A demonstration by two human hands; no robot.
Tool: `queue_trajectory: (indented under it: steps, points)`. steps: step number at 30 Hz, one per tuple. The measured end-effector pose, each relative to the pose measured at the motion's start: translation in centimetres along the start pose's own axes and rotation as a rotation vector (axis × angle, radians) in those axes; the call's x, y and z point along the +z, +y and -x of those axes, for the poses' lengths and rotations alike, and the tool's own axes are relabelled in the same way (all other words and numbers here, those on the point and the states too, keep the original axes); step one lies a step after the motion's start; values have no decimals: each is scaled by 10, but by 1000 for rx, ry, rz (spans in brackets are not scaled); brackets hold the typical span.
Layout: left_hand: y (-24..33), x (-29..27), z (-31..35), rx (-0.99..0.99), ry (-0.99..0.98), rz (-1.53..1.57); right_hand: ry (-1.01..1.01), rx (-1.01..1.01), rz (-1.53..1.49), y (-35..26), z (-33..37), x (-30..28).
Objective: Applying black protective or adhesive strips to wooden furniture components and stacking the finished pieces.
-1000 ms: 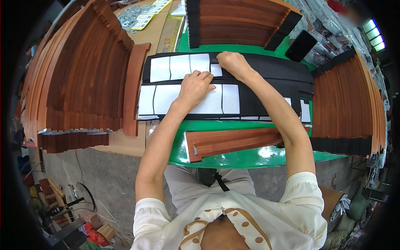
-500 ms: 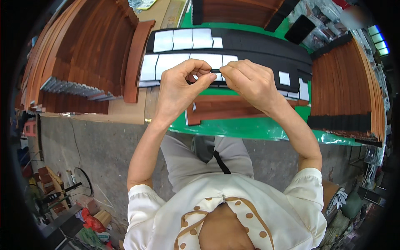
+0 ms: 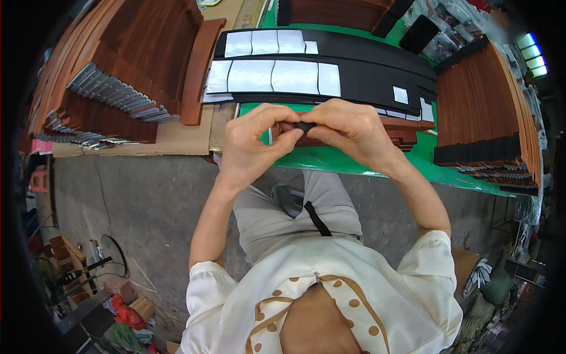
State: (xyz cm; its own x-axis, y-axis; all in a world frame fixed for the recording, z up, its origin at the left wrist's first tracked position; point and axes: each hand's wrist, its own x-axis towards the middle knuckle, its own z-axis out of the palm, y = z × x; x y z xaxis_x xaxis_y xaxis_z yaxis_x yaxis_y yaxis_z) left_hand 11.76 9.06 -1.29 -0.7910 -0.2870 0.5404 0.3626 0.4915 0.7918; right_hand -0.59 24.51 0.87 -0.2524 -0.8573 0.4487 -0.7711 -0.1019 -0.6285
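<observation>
Both hands meet over the near edge of the table, fingertips close together. Between them is a small black piece (image 3: 304, 126), perhaps foam or rubber; the fingers cover much of it. My left hand (image 3: 252, 140) pinches its left end with thumb and fingers. At the other end, my right hand (image 3: 357, 134) pinches it the same way. Beyond the hands lie flat black strips (image 3: 377, 66), overlapping, with glossy white patches (image 3: 295, 76) on them. A reddish-brown wooden board (image 3: 396, 123) lies under and behind my right hand, partly hidden.
A green covering (image 3: 330, 160) lies over the table. Stacked brown boards stand at the left (image 3: 141, 50), the right (image 3: 479, 106) and the back (image 3: 330, 12). A single brown board (image 3: 199, 74) lies beside the left stack. A black phone-like slab (image 3: 419, 34) rests at the back right.
Both hands have come nearer to my body with the black piece still pinched between them. The view has shifted slightly, so the table's contents sit higher in the picture.
</observation>
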Motion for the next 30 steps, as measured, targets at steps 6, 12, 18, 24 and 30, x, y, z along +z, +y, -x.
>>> queue_trajectory:
  steps: [6, 12, 18, 24, 30]
  points:
    - [-30, -2, 17, -173, 42, -85, 83, 166, 73, 22, 7, 17]
    - [-45, 7, 22, -289, -9, -44, 112, 162, 93, 33, 5, 30]
    - [-48, 12, 21, -291, 9, 9, 88, 193, 68, 32, 5, 31]
    - [-46, 12, 20, -286, 1, -22, 124, 191, 45, 33, 5, 33]
    - [-47, 12, 20, -273, -3, -41, 135, 173, 68, 35, 5, 35]
